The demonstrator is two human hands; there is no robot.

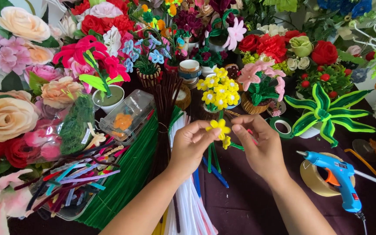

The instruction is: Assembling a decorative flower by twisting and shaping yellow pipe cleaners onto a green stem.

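Observation:
My left hand (191, 146) and my right hand (260, 148) meet over the middle of the table, both pinching a small yellow pipe-cleaner flower (219, 126) on a green stem (209, 157). A second small yellow bloom (226, 142) hangs just below it between my fingers. The stem points down toward me. Right behind my hands stands a finished pot of yellow pipe-cleaner flowers (219, 92).
Bundles of green (127, 174), white (190, 204) and dark brown pipe cleaners (165, 100) lie at the left. A blue glue gun (338, 179) rests on a tape roll (314, 177) at right. Green tape (282, 127), a green spiky plant (325, 114), and many artificial flowers crowd the back.

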